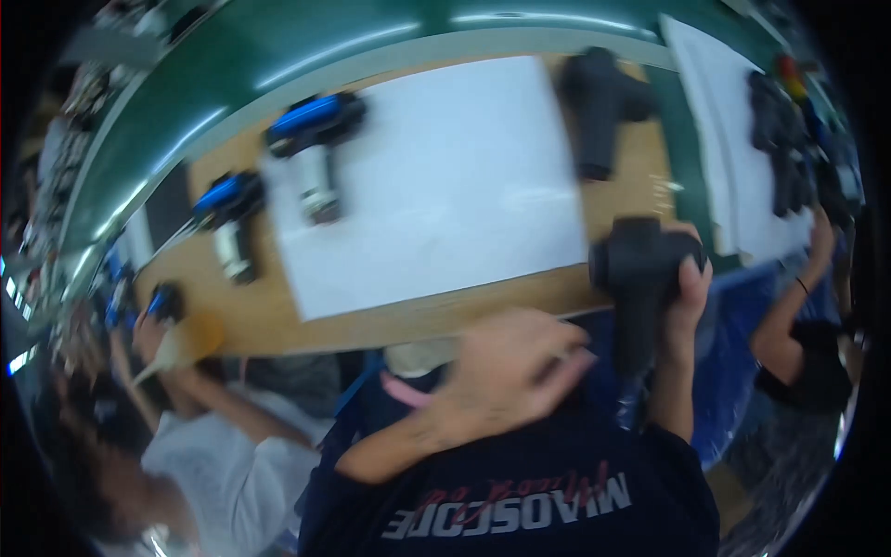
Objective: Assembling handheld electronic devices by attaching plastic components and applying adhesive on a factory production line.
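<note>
My right hand (688, 288) is closed around the head of a black massage gun (634, 306), gripping it from its right side at the table's front edge. The gun's handle points down toward my body. My left hand (515, 371) is in front of my chest, to the left of that gun and apart from it. Its fingers look bent but are smeared by motion, so whether anything is between them cannot be made out. A second black massage gun (597, 111) lies at the far right of the white sheet (445, 186).
Two partly built massage guns with blue tops (311, 116) (227, 200) lie at the left on the wooden board (260, 320). A co-worker in a white shirt (227, 464) works at the left, near a yellowish funnel-like thing (190, 342). Another person's arm (789, 311) reaches in at the right.
</note>
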A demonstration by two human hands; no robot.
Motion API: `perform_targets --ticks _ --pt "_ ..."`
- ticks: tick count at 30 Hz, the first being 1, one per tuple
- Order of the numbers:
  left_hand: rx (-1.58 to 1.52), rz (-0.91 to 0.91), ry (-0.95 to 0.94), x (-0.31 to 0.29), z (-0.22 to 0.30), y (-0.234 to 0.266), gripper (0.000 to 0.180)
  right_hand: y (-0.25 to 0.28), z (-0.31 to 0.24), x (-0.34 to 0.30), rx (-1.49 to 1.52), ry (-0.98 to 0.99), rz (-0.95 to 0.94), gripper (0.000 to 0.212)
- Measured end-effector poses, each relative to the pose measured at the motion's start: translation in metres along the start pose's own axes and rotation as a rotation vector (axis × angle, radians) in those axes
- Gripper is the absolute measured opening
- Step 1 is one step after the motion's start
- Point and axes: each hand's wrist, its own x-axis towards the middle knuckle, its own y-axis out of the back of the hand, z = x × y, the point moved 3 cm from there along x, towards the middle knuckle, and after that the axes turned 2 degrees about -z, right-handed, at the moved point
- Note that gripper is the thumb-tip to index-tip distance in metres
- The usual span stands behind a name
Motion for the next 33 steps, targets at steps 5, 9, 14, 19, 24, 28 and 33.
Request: perform_targets --ticks 5,9,14,19,24,28,33 --pt "0.420 0.694 0.342 -0.047 -0.075 0.130 0.024 0.120 -0.011 0.035 -0.039 -0.090 0.427 0.030" --pt "0.340 0.765 0.516 -0.059 -0.115 0.170 0.032 0.140 -0.009 0.066 0.046 -0.076 0.510 0.028" --pt "0.479 0.561 0.472 -0.022 -0.102 0.154 0.039 0.141 -0.008 0.025 -0.405 0.051 0.623 0.024" --pt "0.631 0.346 0.404 -0.010 -0.127 0.162 0.041 0.191 0.026 -0.080 -0.748 0.040 0.754 0.012" --pt "0.663 0.231 0.426 -0.019 -0.104 0.147 0.041 0.309 0.156 -0.206 -1.327 -0.815 0.423 0.027" --pt "0.630 0.172 0.339 -0.033 -0.070 0.112 0.050 0.270 0.205 -0.256 -1.569 -1.002 0.238 0.062" --pt "0.175 0.039 0.560 -0.041 -0.049 0.107 0.049 0.282 0.177 -0.261 -1.707 -1.036 0.167 0.060"
